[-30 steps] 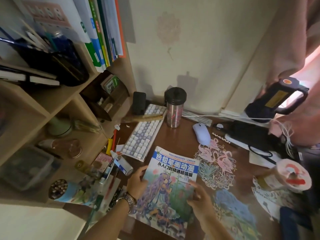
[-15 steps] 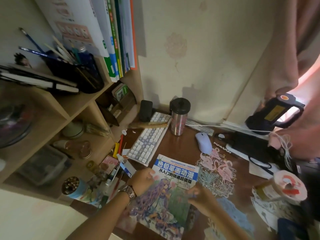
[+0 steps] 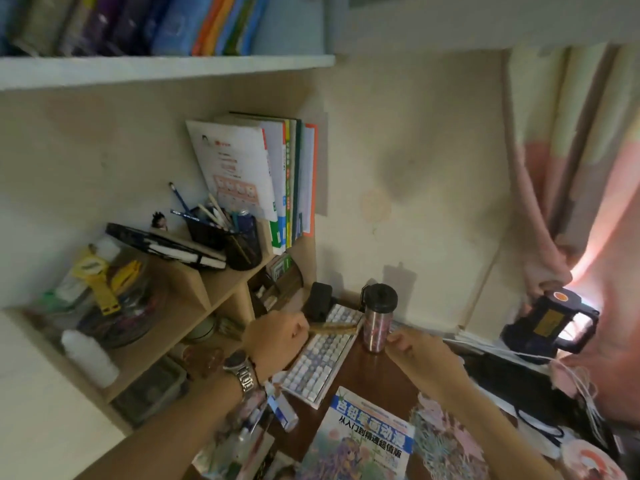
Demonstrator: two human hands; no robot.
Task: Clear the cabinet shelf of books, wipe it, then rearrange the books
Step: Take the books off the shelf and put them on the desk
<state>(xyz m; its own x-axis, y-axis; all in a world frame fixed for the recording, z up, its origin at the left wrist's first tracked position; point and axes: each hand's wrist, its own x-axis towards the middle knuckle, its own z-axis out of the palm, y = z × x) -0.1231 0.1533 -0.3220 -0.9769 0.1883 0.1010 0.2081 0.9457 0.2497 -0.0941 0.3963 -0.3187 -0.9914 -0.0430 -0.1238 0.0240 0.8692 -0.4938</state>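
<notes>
Several upright books [image 3: 277, 181] lean together on the wooden cabinet shelf [image 3: 239, 278], beside a black pen holder [image 3: 239, 244]. A manga drawing book [image 3: 360, 441] with a blue title band lies flat on the brown desk [image 3: 377, 375], free of both hands. My left hand [image 3: 277, 341], with a wristwatch, is raised over the left end of the keyboard [image 3: 322, 358], its fingers loosely bent and holding nothing. My right hand [image 3: 422, 355] hovers beside the steel travel mug [image 3: 377, 320] with relaxed fingers, holding nothing. More books [image 3: 166, 26] fill the white upper shelf.
Black notebooks [image 3: 176, 247] lie left of the pen holder. Lower shelves hold a bowl of small items [image 3: 114, 306], a white bottle [image 3: 90, 358] and a plastic box [image 3: 152, 389]. A black lantern [image 3: 547, 327], cables and paper cut-outs [image 3: 446, 441] crowd the desk's right.
Both hands let go of the manga book, which stays on the desk, and rose toward the shelves. My view tilted up, bringing the white upper shelf into sight.
</notes>
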